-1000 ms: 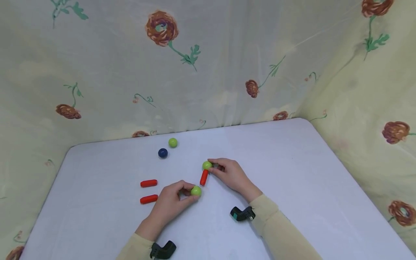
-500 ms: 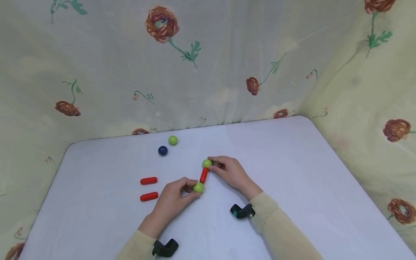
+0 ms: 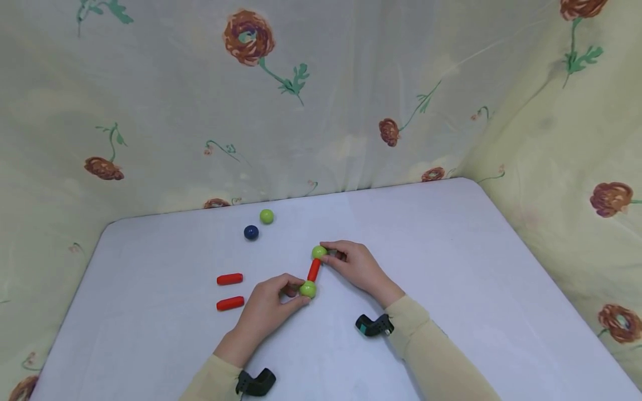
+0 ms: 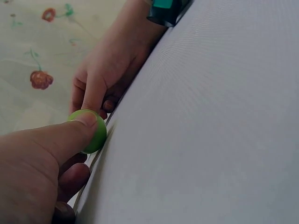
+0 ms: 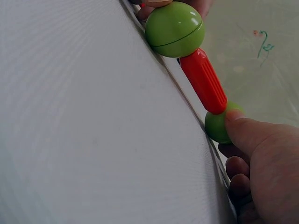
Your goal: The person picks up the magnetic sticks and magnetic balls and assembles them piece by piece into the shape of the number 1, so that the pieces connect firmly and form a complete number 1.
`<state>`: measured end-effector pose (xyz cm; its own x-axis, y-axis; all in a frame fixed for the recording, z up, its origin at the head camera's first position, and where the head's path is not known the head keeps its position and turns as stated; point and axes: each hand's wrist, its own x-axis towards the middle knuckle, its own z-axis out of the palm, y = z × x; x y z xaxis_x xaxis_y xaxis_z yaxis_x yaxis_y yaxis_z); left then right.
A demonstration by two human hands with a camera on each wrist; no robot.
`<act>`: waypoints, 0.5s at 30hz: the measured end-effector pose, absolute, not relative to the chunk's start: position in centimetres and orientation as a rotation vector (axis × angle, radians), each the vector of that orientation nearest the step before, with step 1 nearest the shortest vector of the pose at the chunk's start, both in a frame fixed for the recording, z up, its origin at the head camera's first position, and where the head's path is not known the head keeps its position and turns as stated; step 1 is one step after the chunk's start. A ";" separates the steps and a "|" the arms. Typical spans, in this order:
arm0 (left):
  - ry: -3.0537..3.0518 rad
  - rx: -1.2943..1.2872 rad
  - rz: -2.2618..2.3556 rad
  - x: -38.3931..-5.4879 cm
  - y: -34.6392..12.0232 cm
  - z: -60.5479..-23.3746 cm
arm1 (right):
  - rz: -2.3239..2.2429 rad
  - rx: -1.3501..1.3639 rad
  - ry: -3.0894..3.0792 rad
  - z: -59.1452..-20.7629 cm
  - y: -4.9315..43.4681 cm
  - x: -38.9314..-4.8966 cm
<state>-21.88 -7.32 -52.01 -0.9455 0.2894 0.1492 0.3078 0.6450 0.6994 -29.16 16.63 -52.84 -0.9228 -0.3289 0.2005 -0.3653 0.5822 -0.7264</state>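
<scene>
My left hand (image 3: pixel 268 306) pinches a green ball (image 3: pixel 308 289) between thumb and fingers, at the near end of a red rod (image 3: pixel 313 270). At the rod's far end my right hand (image 3: pixel 356 269) pinches another green ball (image 3: pixel 319 252). In the right wrist view the ridged red rod (image 5: pixel 203 81) spans from one ball to the other, its ends right at both. A seam line runs round the left hand's ball (image 5: pixel 175 30). From the left wrist, the thumb lies over the green ball (image 4: pixel 96 135) and the rod is hidden behind it.
Two more red rods, an upper one (image 3: pixel 229 279) and a lower one (image 3: pixel 230 303), lie left of my left hand. A dark blue ball (image 3: pixel 251 232) and a third green ball (image 3: pixel 267 216) sit farther back on the white table (image 3: pixel 426 239). Flowered cloth (image 3: pixel 326 111) hangs behind.
My left hand has brought its green ball right and slightly up to the near end of the red rod, closing the gap. The right hand keeps its hold on the far ball.
</scene>
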 end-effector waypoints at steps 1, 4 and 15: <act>-2.829 -0.511 -1.210 -21.9 -7.3 -52.0 | 1.276 0.606 -2.756 -52.9 16.6 -29.2; -2.835 -0.510 -1.213 -21.8 -7.2 -51.9 | 1.261 0.607 -2.756 -52.9 16.6 -29.1; -2.836 -0.513 -1.205 -21.7 -7.0 -51.9 | 1.271 0.590 -2.772 -52.7 16.6 -29.1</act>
